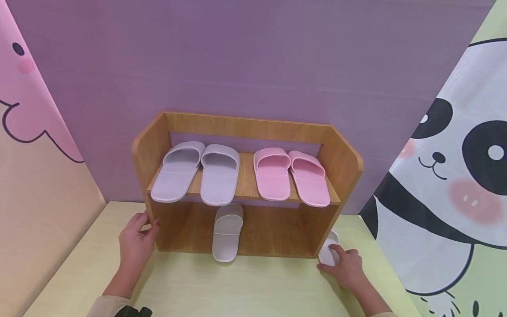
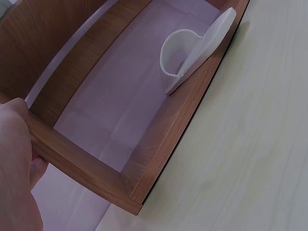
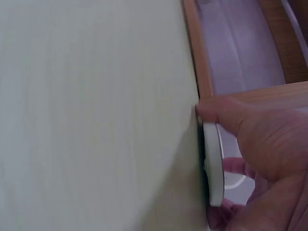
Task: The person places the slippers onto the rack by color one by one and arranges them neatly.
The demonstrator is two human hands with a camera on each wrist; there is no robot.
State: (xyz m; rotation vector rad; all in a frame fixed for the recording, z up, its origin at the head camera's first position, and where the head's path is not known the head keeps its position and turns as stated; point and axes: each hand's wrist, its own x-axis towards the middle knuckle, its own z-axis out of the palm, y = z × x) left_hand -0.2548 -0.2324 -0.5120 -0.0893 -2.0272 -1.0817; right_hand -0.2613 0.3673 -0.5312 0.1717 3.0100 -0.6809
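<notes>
A small wooden shoe rack [image 1: 249,119] with two shelves stands on the table. My left hand [image 1: 136,242] grips the front edge of its left side panel; in the left wrist view that hand [image 2: 17,163] wraps the panel's edge. Low at the rack's right side, my right hand [image 1: 344,266] holds a whitish slipper [image 1: 329,251] across its near end, partly hidden behind the side panel. The right wrist view has the thumb at the slipper's [image 3: 214,163] corner by the rack, with fingers along its other side. A matching off-white slipper [image 1: 226,244] rests alone on the lower shelf, its near end past the front edge.
On the upper shelf sit a pair of lavender slippers [image 1: 219,182] at left and a pair of pink slippers [image 1: 273,180] at right. The pale table [image 1: 237,290] runs in front of the rack. Behind it rises a purple backdrop [image 1: 253,57]; a panda-print panel [image 1: 435,207] flanks the right.
</notes>
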